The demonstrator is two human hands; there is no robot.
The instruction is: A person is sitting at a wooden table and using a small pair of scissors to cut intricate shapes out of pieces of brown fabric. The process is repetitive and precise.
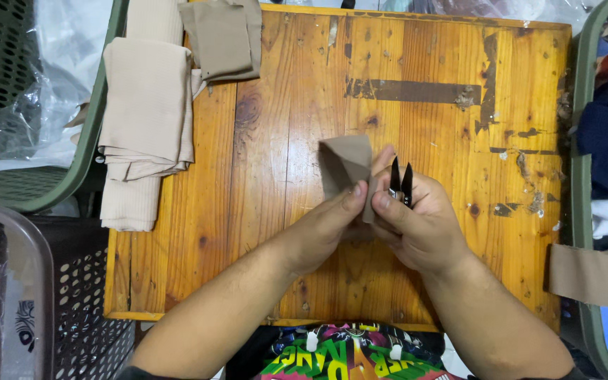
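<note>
I have one view only, from the camera worn on the person's head. It looks almost straight down on the wooden table [262, 211] from close above, the person's far edge at the top of the frame. Both forearms enter from the bottom edge. At the sides it takes in the green basket [51, 190] and another basket's rim [580, 211].

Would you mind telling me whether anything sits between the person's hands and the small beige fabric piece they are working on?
Nothing visible does. The left hand and right hand both pinch the beige fabric piece directly above the wooden table. The black thread snips sit in the right hand, beside the fabric, not between.
</note>
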